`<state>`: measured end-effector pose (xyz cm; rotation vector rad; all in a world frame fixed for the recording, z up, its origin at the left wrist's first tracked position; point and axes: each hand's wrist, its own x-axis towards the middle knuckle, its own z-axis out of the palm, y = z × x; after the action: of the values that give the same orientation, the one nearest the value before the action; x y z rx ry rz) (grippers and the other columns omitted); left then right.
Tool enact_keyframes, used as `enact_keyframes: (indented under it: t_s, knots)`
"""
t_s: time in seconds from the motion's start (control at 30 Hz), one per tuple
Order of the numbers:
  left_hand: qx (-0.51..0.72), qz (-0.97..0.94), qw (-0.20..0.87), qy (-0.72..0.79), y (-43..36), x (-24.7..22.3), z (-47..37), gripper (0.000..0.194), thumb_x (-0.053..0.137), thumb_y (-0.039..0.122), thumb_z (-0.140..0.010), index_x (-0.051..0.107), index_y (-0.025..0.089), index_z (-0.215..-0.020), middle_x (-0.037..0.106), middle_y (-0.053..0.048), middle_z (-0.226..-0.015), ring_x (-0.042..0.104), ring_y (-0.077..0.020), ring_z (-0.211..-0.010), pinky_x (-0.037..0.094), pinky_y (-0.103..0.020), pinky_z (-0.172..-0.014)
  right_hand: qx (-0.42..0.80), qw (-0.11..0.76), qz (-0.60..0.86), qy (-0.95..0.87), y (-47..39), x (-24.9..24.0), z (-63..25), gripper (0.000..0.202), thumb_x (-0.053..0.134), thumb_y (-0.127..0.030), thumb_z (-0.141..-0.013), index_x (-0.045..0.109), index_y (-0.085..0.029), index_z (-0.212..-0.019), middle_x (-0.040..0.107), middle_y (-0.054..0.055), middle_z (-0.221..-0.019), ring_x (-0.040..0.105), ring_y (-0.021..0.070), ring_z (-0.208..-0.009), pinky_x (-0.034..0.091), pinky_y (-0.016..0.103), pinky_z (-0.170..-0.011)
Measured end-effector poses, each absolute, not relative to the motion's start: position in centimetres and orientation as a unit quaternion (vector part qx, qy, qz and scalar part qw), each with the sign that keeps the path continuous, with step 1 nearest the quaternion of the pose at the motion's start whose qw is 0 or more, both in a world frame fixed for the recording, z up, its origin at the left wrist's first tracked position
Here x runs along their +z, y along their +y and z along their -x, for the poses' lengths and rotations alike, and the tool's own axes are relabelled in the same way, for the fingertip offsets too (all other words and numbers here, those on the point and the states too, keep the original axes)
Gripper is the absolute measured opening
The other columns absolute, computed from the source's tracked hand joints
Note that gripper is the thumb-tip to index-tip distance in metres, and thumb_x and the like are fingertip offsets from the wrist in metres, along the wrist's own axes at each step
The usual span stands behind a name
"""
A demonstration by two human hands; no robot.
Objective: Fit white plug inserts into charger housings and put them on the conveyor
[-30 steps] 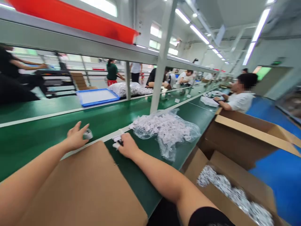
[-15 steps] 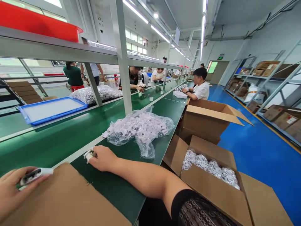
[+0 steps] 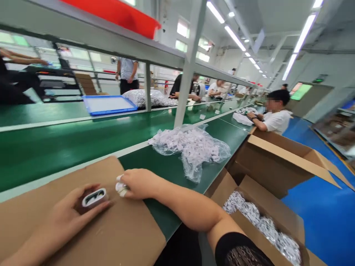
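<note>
A small white oval case with a dark opening (image 3: 94, 198) is in my left hand (image 3: 69, 210), gripped between thumb and fingers above a brown cardboard sheet (image 3: 133, 229). My right hand (image 3: 135, 184) is over the right part of the sheet, its fingers pinched, with white coverings on the fingertips. Something small and whitish seems to be between them, too hidden to name. Beyond my right hand, a clear plastic bag of small white parts (image 3: 191, 144) lies spread on the green table (image 3: 163, 166).
Open cardboard boxes stand at the right, one (image 3: 277, 210) holding bags of white parts (image 3: 260, 218). A metal post (image 3: 188, 70) rises behind the plastic bag. A blue-rimmed tray (image 3: 111, 112) lies across the green belt. A person in white (image 3: 277, 118) works farther along.
The view has turned left. My left hand has come in over the cardboard with the white case, and my right hand has moved from above the green table to the cardboard, closer to my left.
</note>
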<state>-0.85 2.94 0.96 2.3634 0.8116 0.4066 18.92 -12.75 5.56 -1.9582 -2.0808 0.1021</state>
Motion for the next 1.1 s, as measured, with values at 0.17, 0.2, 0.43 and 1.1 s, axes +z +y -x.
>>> enact_keyframes:
  t_s: [0.17, 0.2, 0.43, 1.1]
  knots:
    - [0.192, -0.848, 0.423, 0.254, 0.6, 2.0, 0.7, 0.055, 0.071, 0.068, -0.074, 0.069, 0.023, -0.106, 0.075, -0.006, -0.105, 0.071, -0.0289, -0.097, 0.058, -0.040, -0.089, 0.143, 0.352, 0.693, -0.613, -11.9, 2.8, -19.9, 0.023, 0.070, -0.039, -0.088, 0.070, -0.017, -0.093, 0.074, 0.006, -0.092, 0.067, 0.0172, -0.082, 0.051, 0.029, -0.076]
    - [0.197, -0.844, 0.432, 0.250, 0.6, 2.0, 0.8, 0.052, 0.071, 0.066, -0.075, 0.070, 0.023, -0.105, 0.074, -0.006, -0.106, 0.070, -0.0281, -0.097, 0.058, -0.040, -0.089, 0.191, 0.402, 0.686, -0.575, -11.5, 2.5, -20.2, 0.025, 0.071, -0.043, -0.086, 0.071, -0.018, -0.091, 0.074, 0.005, -0.087, 0.066, 0.0162, -0.076, 0.052, 0.029, -0.073]
    - [0.231, -0.806, 0.517, 0.171, 0.6, 1.4, 1.1, 0.042, 0.076, 0.051, -0.076, 0.068, 0.018, -0.102, 0.072, -0.005, -0.097, 0.069, -0.0215, -0.086, 0.058, -0.033, -0.079, 0.356, 0.524, 0.637, -0.440, -11.2, 2.9, -20.2, 0.035, 0.073, -0.053, -0.075, 0.071, -0.019, -0.084, 0.070, 0.002, -0.071, 0.057, 0.0120, -0.055, 0.052, 0.028, -0.059]
    - [0.221, -0.832, 0.483, 0.159, 0.3, 1.9, 0.6, 0.029, 0.072, 0.047, -0.082, 0.073, 0.022, -0.096, 0.072, 0.000, -0.089, 0.065, -0.0200, -0.083, 0.047, -0.029, -0.072, -0.083, 0.235, 0.612, -0.751, -11.4, 4.6, -15.5, 0.020, 0.048, -0.018, -0.098, 0.068, -0.019, -0.101, 0.058, 0.008, -0.091, 0.056, 0.0202, -0.085, 0.048, 0.029, -0.074]
